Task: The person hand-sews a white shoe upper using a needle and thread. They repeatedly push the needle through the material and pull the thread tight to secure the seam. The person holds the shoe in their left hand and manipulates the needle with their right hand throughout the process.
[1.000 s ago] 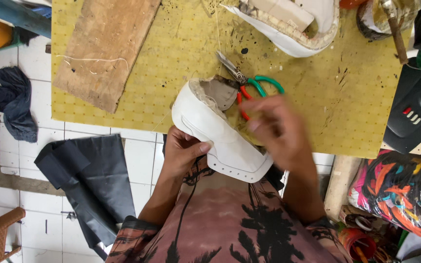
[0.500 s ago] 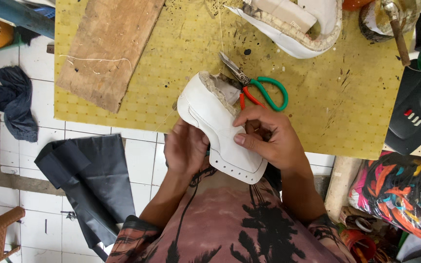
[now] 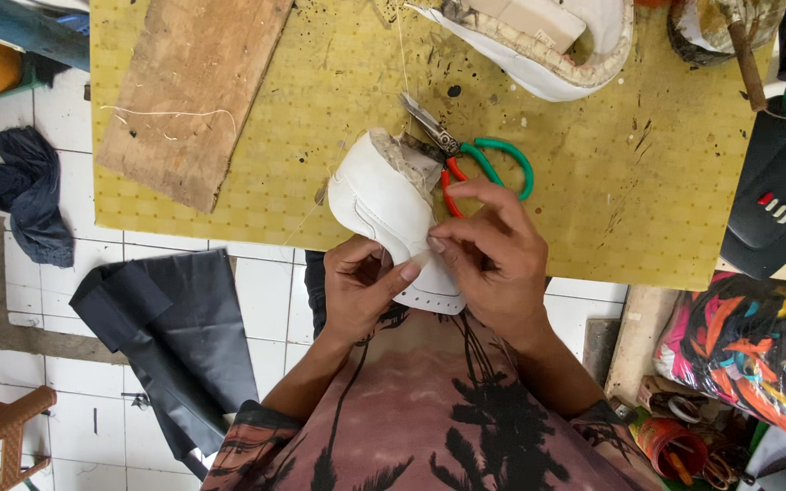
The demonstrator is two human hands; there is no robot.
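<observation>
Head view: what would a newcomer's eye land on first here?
First, the white shoe upper at the near edge of the yellow mat, gripped by the left hand and right hand. Just behind it lie scissors with green and red handles. A wooden board rests at the mat's far left, and another white shoe at the top.

Second shoe (image 3: 539, 45) cut off by top edge.

You've got a smooth white leather-looking shoe (image 3: 384, 205), metal scissors (image 3: 466, 164) with glossy plastic handles, a rough wood board (image 3: 193, 91), and a stained matt yellow mat (image 3: 648, 191).
</observation>
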